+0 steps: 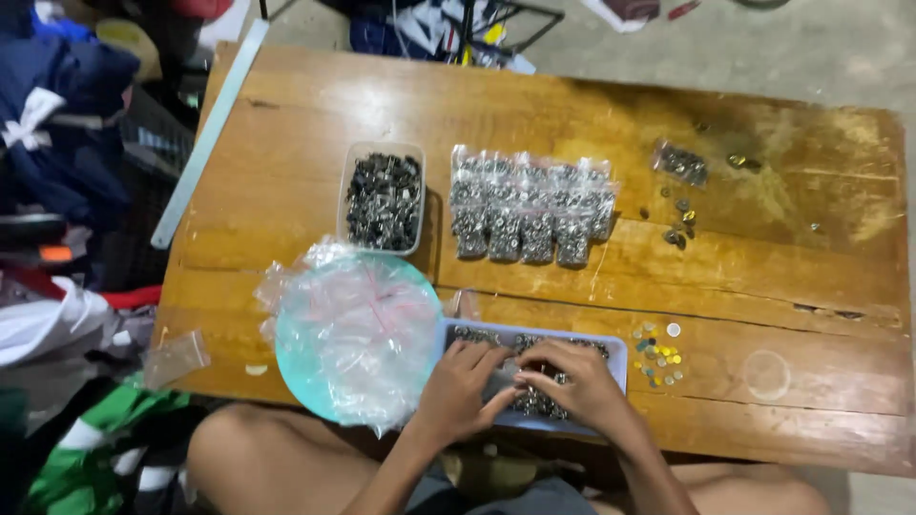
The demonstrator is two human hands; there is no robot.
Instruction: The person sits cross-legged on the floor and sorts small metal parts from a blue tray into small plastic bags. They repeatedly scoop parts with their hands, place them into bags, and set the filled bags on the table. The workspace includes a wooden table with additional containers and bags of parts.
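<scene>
Head view, looking straight down on a worn wooden tabletop.

Both hands are in a shallow pale-blue tray at the near edge of the tabletop, which holds small metal parts. Left hand: fingers bent down over the parts at the tray's middle; grip looks pressed together at the fingertips, but what it pinches is too small to tell. Right hand: fingers curled inward toward the left hand, fingertips touching or nearly touching it; cannot tell whether this grip is closed on anything.

Just left of the tray, touching it: a round teal plate heaped with empty clear zip bags. One loose clear bag lies near the left edge.

Behind the plate: a clear rectangular tub full of dark metal parts. Beside it to the right, a row of filled clear packets, overlapping each other.

Right of the tray: a small cluster of coloured discs, and further right a clear round lid. Far right corner: one more small filled bag with scattered loose pieces near it.

A long pale ruler lies along the left edge.
</scene>
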